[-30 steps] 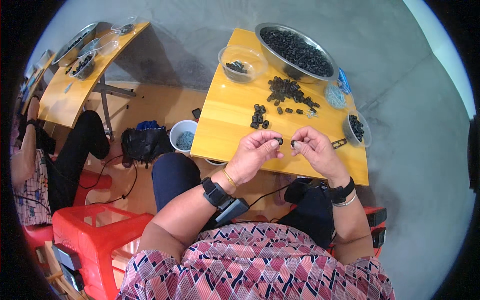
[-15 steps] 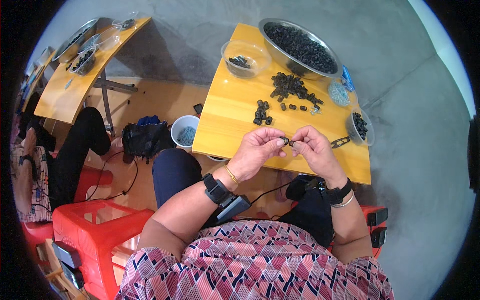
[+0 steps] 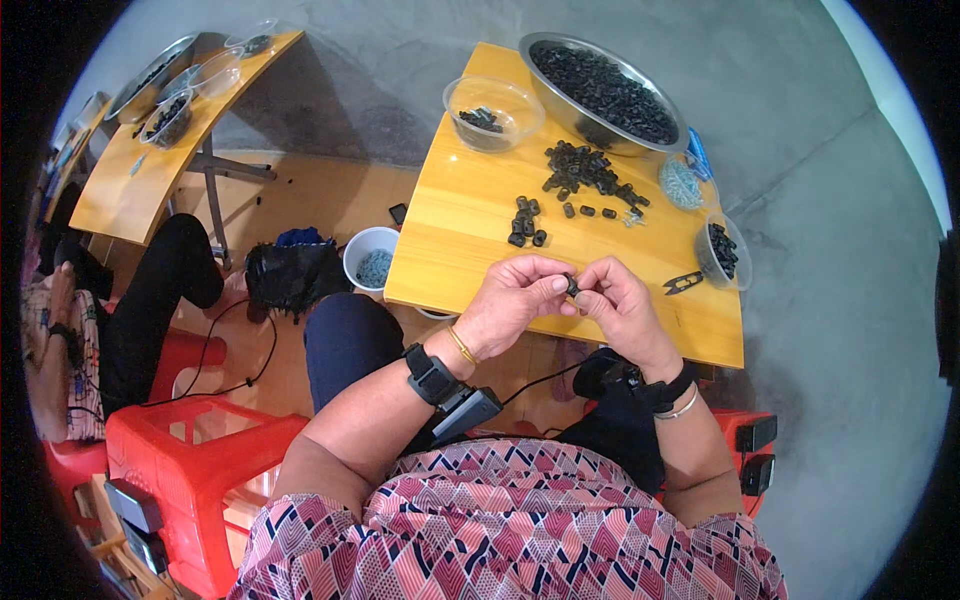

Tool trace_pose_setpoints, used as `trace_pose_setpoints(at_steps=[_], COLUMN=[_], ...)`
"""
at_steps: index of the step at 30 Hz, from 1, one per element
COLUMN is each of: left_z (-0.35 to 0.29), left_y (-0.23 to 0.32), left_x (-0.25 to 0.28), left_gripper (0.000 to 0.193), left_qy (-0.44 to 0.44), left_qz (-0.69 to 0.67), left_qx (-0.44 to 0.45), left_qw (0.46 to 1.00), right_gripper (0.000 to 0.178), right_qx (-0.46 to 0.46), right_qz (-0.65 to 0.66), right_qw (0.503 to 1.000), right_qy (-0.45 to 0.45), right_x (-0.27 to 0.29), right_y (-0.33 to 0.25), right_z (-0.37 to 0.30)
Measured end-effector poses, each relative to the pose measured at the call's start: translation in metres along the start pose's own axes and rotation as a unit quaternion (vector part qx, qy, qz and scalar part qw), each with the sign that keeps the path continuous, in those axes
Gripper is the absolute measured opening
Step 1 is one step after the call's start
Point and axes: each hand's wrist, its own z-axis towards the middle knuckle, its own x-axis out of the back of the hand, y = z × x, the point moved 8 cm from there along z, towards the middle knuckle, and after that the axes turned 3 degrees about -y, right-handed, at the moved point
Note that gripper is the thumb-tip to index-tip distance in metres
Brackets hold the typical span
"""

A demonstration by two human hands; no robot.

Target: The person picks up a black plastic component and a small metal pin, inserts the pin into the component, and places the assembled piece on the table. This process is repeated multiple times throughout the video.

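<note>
Above the near edge of the yellow table (image 3: 430, 270), my left hand (image 3: 515, 305) pinches a small black cylindrical part (image 3: 572, 286) between thumb and fingertips. My right hand (image 3: 625, 315) meets it from the other side, its thumb and fingers closed on the same part. Fingertips cover much of it, so any smaller piece inside the grip is hidden. Just beyond the hands stands a small group of black cylindrical parts (image 3: 524, 222). A larger loose pile of black pieces (image 3: 585, 168) lies behind, with a few silvery screws (image 3: 633, 217) at its right. Thread snips (image 3: 683, 283) rest right of my right hand.
A steel bowl (image 3: 672, 140) full of black pieces stands at the back, beside a clear bowl (image 3: 530, 118). Clear tubs of screws (image 3: 681, 185) and black parts (image 3: 722, 252) line the right edge. A white bucket (image 3: 370, 240) stands left. Another person (image 3: 60, 340) sits far left.
My hands have drawn together. The black pieces, held visibly end to end between the fingertips before, now show as one compact part. The snips appear turned slightly.
</note>
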Motion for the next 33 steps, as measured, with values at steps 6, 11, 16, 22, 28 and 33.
trace_pose_setpoints(at_steps=[6,11,16,22,28,33], left_z=[0.0,0.002,0.002,0.0,0.0,-0.001], left_y=[-0.001,0.001,-0.002,0.002,-0.001,0.0], left_x=[-0.002,-0.002,-0.001,-0.005,-0.004,-0.003], left_gripper=[0.019,0.03,0.031,0.033,0.033,0.021], left_qy=[-0.004,0.004,-0.004,0.006,0.017,0.017], left_qz=[0.009,-0.006,0.006,0.036,0.047,0.008], left_qx=[0.028,0.015,0.019,0.005,0.016,0.07], left_qw=[1.0,1.0,1.0,0.999,0.999,0.997], right_gripper=[0.018,0.03,0.026,0.023,0.022,0.024], right_qx=[0.053,0.103,0.119,0.061,0.062,0.127], right_qz=[-0.171,-0.247,-0.248,-0.172,-0.188,-0.229], right_qw=[0.984,0.963,0.961,0.983,0.98,0.965], right_qy=[-0.002,-0.024,-0.003,-0.001,-0.005,-0.002], right_x=[-0.005,-0.015,-0.011,-0.018,-0.016,-0.009], right_y=[-0.023,-0.024,-0.02,-0.02,-0.017,-0.025], right_z=[0.0,0.001,-0.001,-0.001,0.0,-0.002])
